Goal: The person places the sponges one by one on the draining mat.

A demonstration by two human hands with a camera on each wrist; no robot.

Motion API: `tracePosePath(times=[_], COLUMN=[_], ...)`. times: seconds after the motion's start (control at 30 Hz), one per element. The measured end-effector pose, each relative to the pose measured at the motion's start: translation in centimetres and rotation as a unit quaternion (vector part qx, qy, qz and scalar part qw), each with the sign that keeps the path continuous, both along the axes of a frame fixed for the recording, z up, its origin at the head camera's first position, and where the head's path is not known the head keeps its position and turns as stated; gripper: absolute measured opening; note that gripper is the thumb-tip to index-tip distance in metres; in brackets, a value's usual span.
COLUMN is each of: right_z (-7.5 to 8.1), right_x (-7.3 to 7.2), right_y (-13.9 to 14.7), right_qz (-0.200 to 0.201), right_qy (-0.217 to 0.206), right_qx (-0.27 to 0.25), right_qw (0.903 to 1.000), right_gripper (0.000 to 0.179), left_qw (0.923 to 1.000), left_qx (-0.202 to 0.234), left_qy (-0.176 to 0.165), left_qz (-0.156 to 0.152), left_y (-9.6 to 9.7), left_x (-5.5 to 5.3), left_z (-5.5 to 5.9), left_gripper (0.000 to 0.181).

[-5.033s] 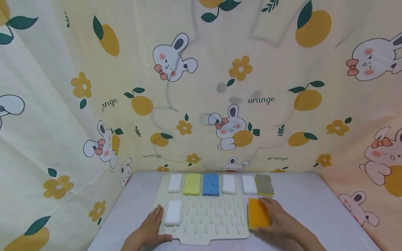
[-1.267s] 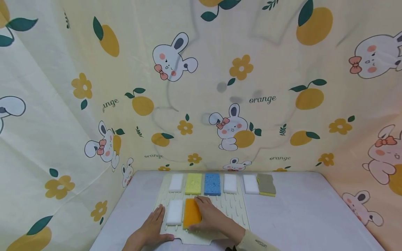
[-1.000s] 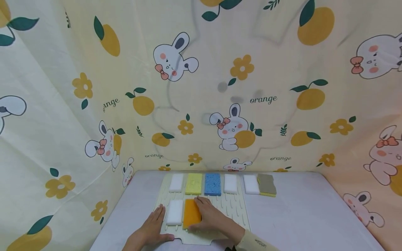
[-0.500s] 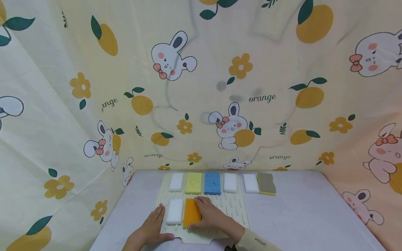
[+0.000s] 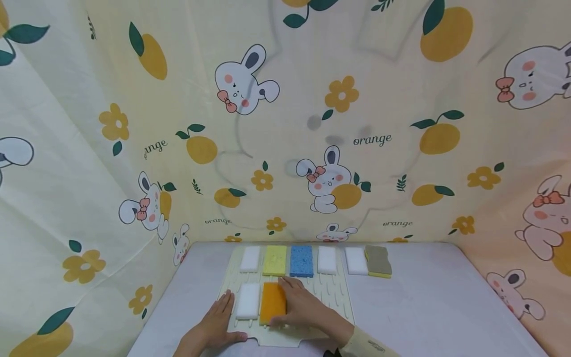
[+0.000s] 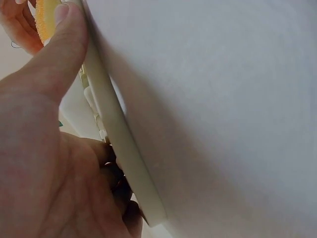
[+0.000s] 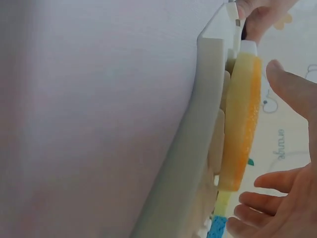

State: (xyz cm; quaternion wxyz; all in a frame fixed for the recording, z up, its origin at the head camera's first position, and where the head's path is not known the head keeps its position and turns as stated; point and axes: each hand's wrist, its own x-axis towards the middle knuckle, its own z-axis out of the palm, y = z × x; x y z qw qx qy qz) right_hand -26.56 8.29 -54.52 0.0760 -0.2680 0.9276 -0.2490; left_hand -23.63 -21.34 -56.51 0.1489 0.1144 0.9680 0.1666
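Note:
An orange-topped sponge lies on the cream ridged mat, just right of a white sponge. My right hand is at the orange sponge's right side. In the right wrist view, the thumb and fingers of that hand are spread apart from the sponge, whose underside is pale yellow. With fingers extended, my left hand rests at the mat's front left corner. The left wrist view shows its thumb lying against the mat's edge.
Along the mat's back row lie a white sponge, a yellow sponge, a blue sponge and another white sponge. On the table, right of the mat, are a white sponge and a grey-topped sponge. A printed curtain surrounds the table.
My right hand has carried the orange sponge from the table at the right onto the mat beside the white sponge. Its fingers have since come off the sponge. My left hand stays put.

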Motion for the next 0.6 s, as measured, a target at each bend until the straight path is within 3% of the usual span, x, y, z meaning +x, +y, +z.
tracePosePath(times=[0.13, 0.3, 0.6], right_z=[-0.1, -0.2, -0.3], right_x=[0.0, 0.1, 0.4], right_y=[0.8, 2.5, 6.3], right_qz=[0.006, 0.005, -0.003], right_qy=[0.027, 0.036, 0.046], right_qx=[0.002, -0.016, -0.045], right_qw=[0.9996, 0.9992, 0.9979], right_gripper=[0.117, 0.115, 0.109], left_qw=[0.9992, 0.9981, 0.9998], left_qx=[0.026, 0.05, 0.016], left_qy=[0.021, 0.029, 0.003], left_qz=[-0.021, -0.024, -0.009], left_y=[-0.7, -1.1, -0.4], left_x=[-0.3, -0.5, -0.2], left_z=[-1.2, -2.1, -0.6], left_gripper=[0.134, 0.138, 0.133])
